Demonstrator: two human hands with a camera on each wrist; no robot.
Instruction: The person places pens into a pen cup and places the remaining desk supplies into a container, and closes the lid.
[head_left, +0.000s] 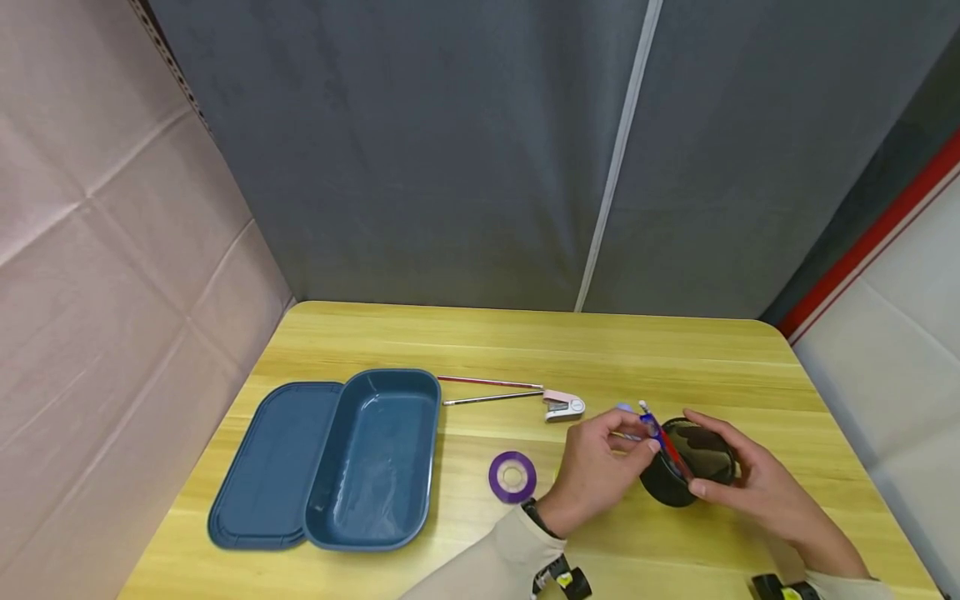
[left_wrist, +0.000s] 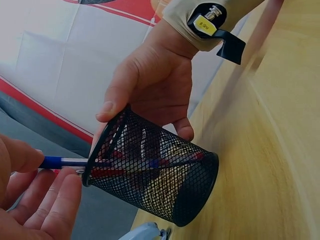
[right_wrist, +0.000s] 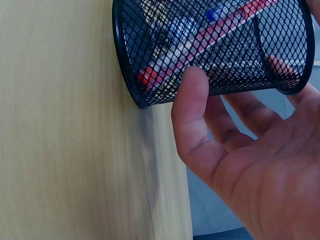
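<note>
One right hand (head_left: 757,483) grips black cylindrical mesh cup (head_left: 666,487) at three o'clock; left hand (head_left: 597,471) pinches slim blue-and-white pen (left_wrist: 52,162); brace cup firmly.

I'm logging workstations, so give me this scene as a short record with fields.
Surface: wooden table
Left hand: pinches a blue-ended pen, part of it inside the cup
Right hand: holds the black mesh cup
Cup contents: includes a red pen-like item
Near left hand: purple tape roll
Farther back: stapler, two pencil-like sticks
Left side: blue tub, flat blue lid beside it
Unclear: pale blue item mostly hidden by left hand
</note>
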